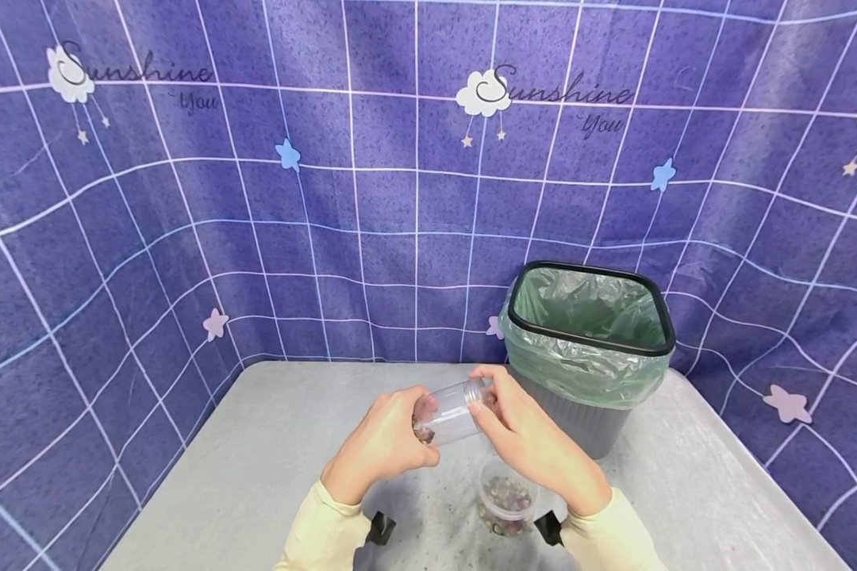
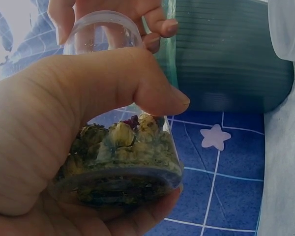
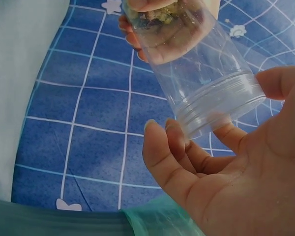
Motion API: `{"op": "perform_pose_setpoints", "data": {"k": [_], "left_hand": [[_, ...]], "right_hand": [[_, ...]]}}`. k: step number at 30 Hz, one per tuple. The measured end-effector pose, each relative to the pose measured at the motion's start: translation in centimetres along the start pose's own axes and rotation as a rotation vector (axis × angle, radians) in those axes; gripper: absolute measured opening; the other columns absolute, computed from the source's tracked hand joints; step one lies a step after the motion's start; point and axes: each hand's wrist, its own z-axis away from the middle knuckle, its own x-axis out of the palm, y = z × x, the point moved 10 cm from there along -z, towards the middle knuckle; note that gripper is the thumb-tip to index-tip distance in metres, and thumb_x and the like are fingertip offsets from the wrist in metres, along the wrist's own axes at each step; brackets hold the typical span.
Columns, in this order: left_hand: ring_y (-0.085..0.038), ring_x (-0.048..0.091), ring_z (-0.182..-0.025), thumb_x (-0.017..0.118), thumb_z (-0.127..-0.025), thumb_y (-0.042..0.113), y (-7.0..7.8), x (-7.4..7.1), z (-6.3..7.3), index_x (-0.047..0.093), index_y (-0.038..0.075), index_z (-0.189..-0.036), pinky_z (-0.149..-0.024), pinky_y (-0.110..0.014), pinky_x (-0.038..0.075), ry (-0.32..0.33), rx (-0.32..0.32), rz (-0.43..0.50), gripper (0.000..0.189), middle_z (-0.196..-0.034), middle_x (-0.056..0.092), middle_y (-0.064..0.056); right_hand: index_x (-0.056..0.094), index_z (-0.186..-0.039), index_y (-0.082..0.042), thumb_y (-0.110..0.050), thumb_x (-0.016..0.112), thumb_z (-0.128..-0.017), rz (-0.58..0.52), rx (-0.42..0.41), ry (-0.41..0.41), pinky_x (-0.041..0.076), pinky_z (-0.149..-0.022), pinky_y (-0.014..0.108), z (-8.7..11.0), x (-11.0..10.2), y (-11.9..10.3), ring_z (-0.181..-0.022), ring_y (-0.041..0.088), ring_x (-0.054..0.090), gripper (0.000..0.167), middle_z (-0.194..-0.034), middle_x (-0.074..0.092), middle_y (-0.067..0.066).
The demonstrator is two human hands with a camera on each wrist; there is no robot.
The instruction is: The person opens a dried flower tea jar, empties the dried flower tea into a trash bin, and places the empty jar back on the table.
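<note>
The left hand (image 1: 382,440) was curled part-way round the base of a clear jar (image 1: 451,416), thumb on one side and fingers beneath. The right hand (image 1: 524,432) was bent more loosely at the jar's threaded neck, thumb and fingers on opposite sides. The jar was between the two hands, above the table (image 1: 293,444), tilted with its neck towards 2 o'clock.

Progress, as judged: a share of dried flowers (image 2: 123,135) was in the jar, gathered at its base, and the larger part of its depth was unfilled. If filling was the work in hand, it was only part done. Closure could not be confirmed; whether a clear lid sat on the neck could not be told.

At 5 o'clock from the jar, a clear tub (image 1: 509,515) stood on the table, partly behind the right forearm, holding a good quantity of similar dried pieces. At 2 o'clock stood a grey bin (image 1: 589,428) with a green liner (image 1: 578,373) folded over its wall and a black ring at the top; its floor was out of sight. A blue-purple cloth (image 1: 386,262) hung at 12 o'clock, beyond the table.
</note>
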Motion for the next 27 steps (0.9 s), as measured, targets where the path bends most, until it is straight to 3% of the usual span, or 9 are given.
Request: {"op": "perform_pose_setpoints", "data": {"k": [11, 19, 27], "left_hand": [[-0.005, 0.055, -0.064, 0.081, -0.059, 0.012, -0.02, 0.05, -0.05, 0.063, 0.019, -0.096, -0.060, -0.026, 0.048, -0.003, 0.005, 0.006, 0.043, -0.074, 0.062, 0.009], [-0.005, 0.054, -0.063, 0.081, -0.058, 0.012, -0.07, 0.01, -0.08, 0.062, 0.019, -0.094, -0.060, -0.026, 0.047, 0.005, 0.009, -0.003, 0.042, -0.072, 0.060, 0.011], [-0.007, 0.054, -0.064, 0.082, -0.057, 0.013, 0.01, -0.12, -0.09, 0.062, 0.019, -0.094, -0.060, -0.026, 0.048, 0.009, 0.006, -0.013, 0.042, -0.074, 0.060, 0.011]], "right_hand": [[0.037, -0.146, -0.023, -0.020, 0.054, -0.106, -0.042, -0.076, -0.045, 0.051, -0.086, 0.029, 0.22, 0.06, -0.54, -0.100, 0.011, 0.066, 0.043, -0.120, 0.056, -0.001], [0.036, -0.147, -0.025, -0.018, 0.057, -0.105, -0.022, -0.101, -0.037, 0.051, -0.085, 0.029, 0.28, -0.06, -0.68, -0.101, 0.010, 0.063, 0.047, -0.125, 0.054, -0.002], [0.038, -0.147, -0.018, -0.010, 0.059, -0.101, 0.013, -0.131, -0.020, 0.051, -0.083, 0.029, 0.30, -0.21, -0.96, -0.100, 0.012, 0.057, 0.051, -0.122, 0.052, -0.002]]}}
